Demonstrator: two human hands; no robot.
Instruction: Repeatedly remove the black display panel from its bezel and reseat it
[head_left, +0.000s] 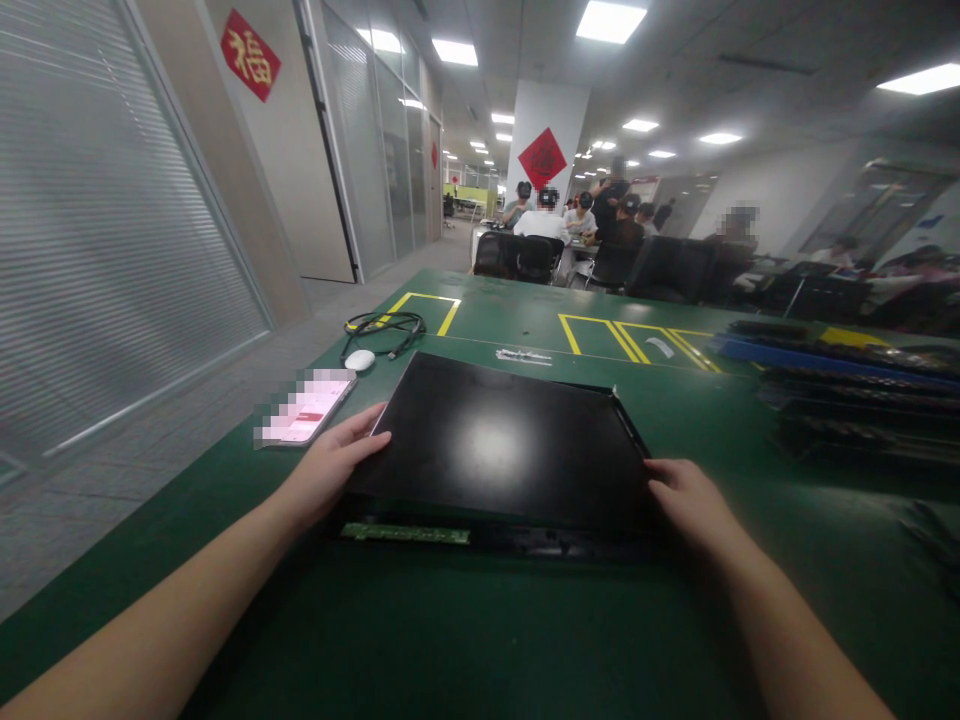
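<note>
A glossy black LCD panel (495, 440) lies between my hands, with a bright round reflection in its middle. A dark frame edge or shell shows beneath it at the right and near sides. Along the near edge runs a narrow green circuit board (405, 534). My left hand (337, 450) grips the left edge, thumb on top and other fingers partly hidden behind and below. At the right edge my right hand (686, 492) pinches the side, its lower fingers out of sight. Whether the panel rests on the table or is slightly raised, I cannot tell.
On the green table (480, 640) a phone (311, 405), a white mouse (360, 361) and a coiled black cable (384, 325) lie at left. Torn white strips (523, 355) lie beyond the panel. Blurred stacked dark parts (840, 400) stand at right. People sit farther back.
</note>
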